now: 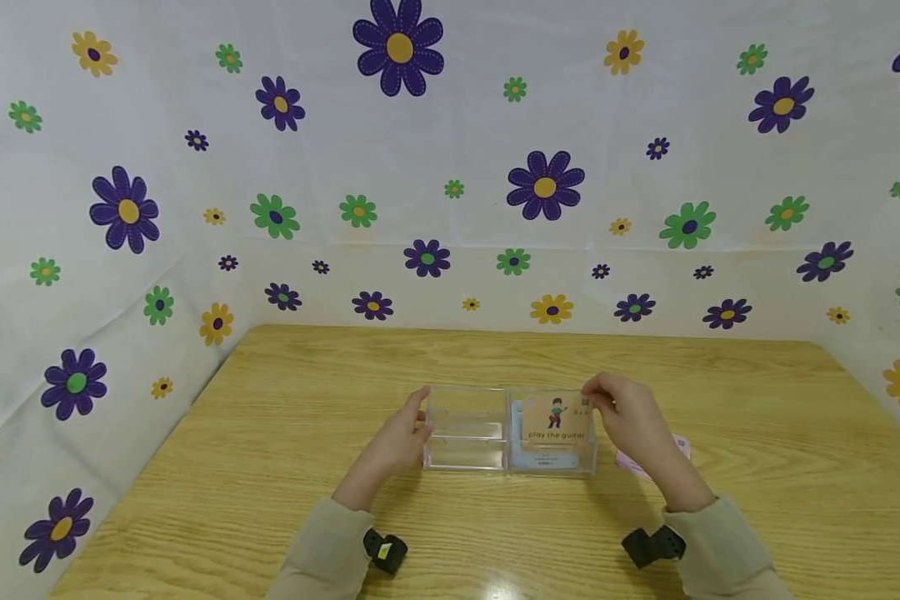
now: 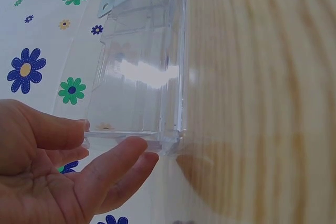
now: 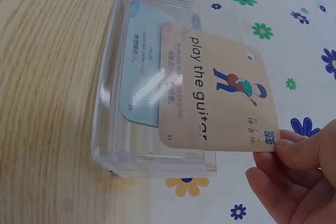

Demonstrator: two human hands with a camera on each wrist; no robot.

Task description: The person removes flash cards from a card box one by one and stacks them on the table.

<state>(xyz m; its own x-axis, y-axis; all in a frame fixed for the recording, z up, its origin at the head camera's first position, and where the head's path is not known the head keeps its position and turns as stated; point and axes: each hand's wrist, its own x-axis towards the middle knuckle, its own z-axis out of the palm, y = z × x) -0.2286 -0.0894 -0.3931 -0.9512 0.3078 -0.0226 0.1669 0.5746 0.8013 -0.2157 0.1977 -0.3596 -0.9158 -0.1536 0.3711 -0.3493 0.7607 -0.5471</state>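
A clear plastic card holder (image 1: 467, 455) with two side-by-side compartments rests on the table. My left hand (image 1: 400, 437) holds its left end, the thumb and fingers about the side wall (image 2: 126, 134). By its upper right corner, my right hand (image 1: 630, 417) pinches a tan flashcard (image 3: 220, 93) reading "play the guitar". That card's lower part is inside the right compartment, in front of a light blue flashcard (image 3: 140, 66). Nothing stands in the left compartment. In the head view, the right hand and forearm partly cover a pink card (image 1: 681, 446) lying on the table.
The wooden table (image 1: 285, 500) runs back to a white cloth backdrop (image 1: 315, 167) printed with purple, green and yellow flowers. The cloth also hangs at both sides. A black wrist strap (image 1: 386, 552) is on the left sleeve, and another strap (image 1: 652, 546) on the right.
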